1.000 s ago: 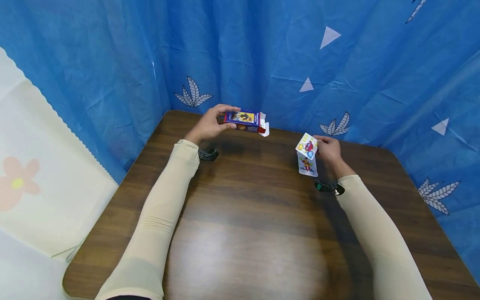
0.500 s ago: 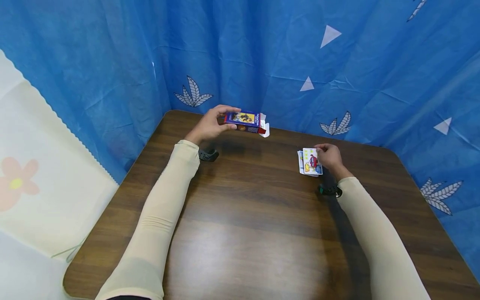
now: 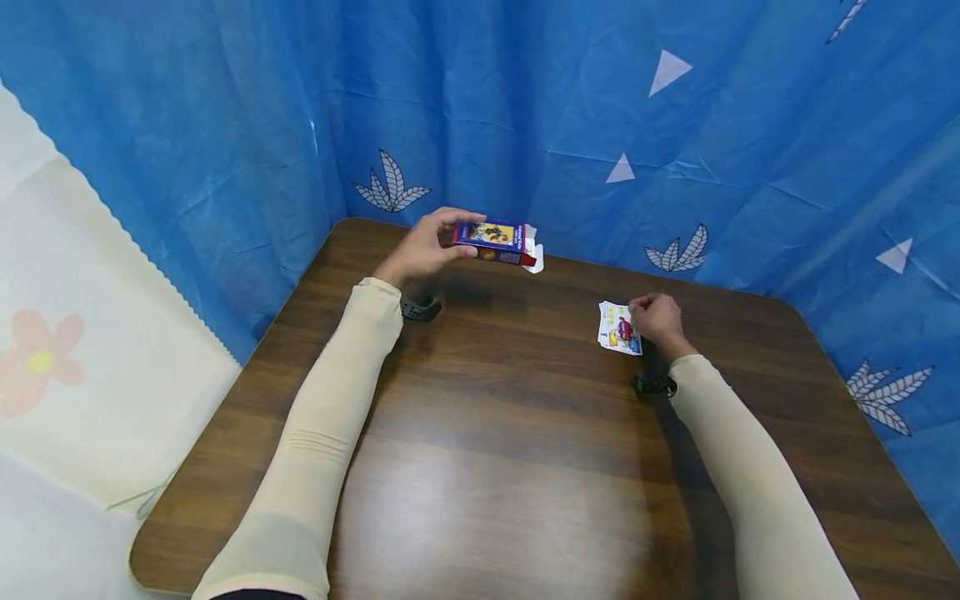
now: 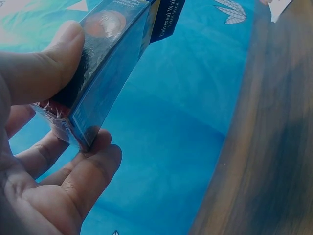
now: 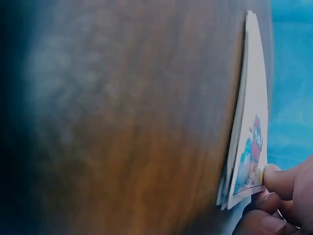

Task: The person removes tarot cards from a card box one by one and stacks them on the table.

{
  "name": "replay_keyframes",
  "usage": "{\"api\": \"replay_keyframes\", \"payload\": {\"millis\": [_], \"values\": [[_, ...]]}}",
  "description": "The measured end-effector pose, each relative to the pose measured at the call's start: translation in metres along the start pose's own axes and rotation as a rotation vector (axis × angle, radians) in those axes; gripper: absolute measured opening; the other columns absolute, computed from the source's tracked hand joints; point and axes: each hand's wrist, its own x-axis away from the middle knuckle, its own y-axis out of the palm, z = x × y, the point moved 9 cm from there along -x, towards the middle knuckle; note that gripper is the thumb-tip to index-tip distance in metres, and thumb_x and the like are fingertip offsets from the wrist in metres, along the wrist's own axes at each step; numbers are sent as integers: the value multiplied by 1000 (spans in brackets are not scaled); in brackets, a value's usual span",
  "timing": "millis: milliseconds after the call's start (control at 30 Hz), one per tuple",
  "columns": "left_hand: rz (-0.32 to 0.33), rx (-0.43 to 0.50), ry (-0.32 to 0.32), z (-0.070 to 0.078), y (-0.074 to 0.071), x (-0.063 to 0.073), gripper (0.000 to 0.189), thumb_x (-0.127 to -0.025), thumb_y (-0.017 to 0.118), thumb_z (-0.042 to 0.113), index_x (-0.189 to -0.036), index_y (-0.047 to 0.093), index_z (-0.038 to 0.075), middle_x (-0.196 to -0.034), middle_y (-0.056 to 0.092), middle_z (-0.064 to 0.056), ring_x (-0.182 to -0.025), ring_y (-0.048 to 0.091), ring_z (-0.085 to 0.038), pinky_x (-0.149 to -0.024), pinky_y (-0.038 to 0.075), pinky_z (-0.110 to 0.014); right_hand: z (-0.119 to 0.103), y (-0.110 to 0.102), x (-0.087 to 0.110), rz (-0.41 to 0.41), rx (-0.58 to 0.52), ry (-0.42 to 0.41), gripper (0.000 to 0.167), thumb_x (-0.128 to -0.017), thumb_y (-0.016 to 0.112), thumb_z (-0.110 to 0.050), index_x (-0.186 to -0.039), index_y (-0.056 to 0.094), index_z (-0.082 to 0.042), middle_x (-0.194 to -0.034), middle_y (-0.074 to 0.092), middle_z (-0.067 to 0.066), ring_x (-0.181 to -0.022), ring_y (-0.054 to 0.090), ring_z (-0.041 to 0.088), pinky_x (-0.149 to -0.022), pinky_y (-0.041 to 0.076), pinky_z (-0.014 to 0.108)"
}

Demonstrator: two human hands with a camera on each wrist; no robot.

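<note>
My left hand (image 3: pixel 424 246) holds a small dark blue and red card box (image 3: pixel 491 234) above the far edge of the table, thumb on one side and fingers on the other. The box's white end flap (image 3: pixel 536 255) stands open toward the right. In the left wrist view, the thumb presses the box (image 4: pixel 117 54) near its closed end. My right hand (image 3: pixel 658 318) pinches the corner of a small stack of illustrated cards (image 3: pixel 618 330) at the table's right rear. The right wrist view shows the thumb over the top card (image 5: pixel 252 147) and fingers beneath; the cards are slightly fanned.
Both hands are over a brown wooden table (image 3: pixel 495 433) with rounded corners. A blue patterned curtain (image 3: pixel 465 108) hangs close behind its far edge. On the left hangs a cream cloth (image 3: pixel 112 333) with a flower print.
My right hand has brought the top card down from a raised, tilted position to lie nearly flush over the other cards. The left hand and box have stayed almost still.
</note>
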Motion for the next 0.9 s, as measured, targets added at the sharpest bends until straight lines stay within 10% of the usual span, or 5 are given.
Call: {"api": "replay_keyframes", "payload": {"millis": [233,400,533,667,900], "values": [[6,-12,12,1,-1,-1,51,-86,76,23,-135,61,20,-142,51,-7,-128,49,-27,-110,42,-47,-2,4,-2,-12,57,-7,28,-101,51,-22,-112,65,-1,-112,60,19,-99,52,32,-84,47,44],[1,-7,3,1,-2,0,51,-87,76,24,-135,61,22,-143,50,-7,-128,48,-28,-109,42,-47,-31,-7,3,122,0,-112,31,-102,47,-25,-116,62,-1,-112,60,18,-99,53,31,-85,45,45],[5,-7,0,0,-7,3,50,-87,75,23,-135,61,22,-144,49,-8,-127,49,-30,-107,44,-48,-94,-7,20,209,-311,-273,29,-101,53,-23,-115,63,1,-100,62,9,-90,54,18,-77,44,31],[16,-14,-13,-3,-13,6,50,-87,75,22,-136,60,22,-145,48,-8,-128,49,-30,-108,44,-51,-159,7,41,117,-697,-384,21,-97,60,-14,-108,63,4,-79,58,-7,-66,49,5,-58,40,19],[15,-35,-39,5,-14,12,53,-90,72,16,-140,56,15,-148,45,-13,-131,46,-34,-110,43,-50,-206,33,54,-79,-923,-287,8,-98,60,-17,-102,60,-9,-75,62,-4,-49,39,6,-47,34,22]]}}
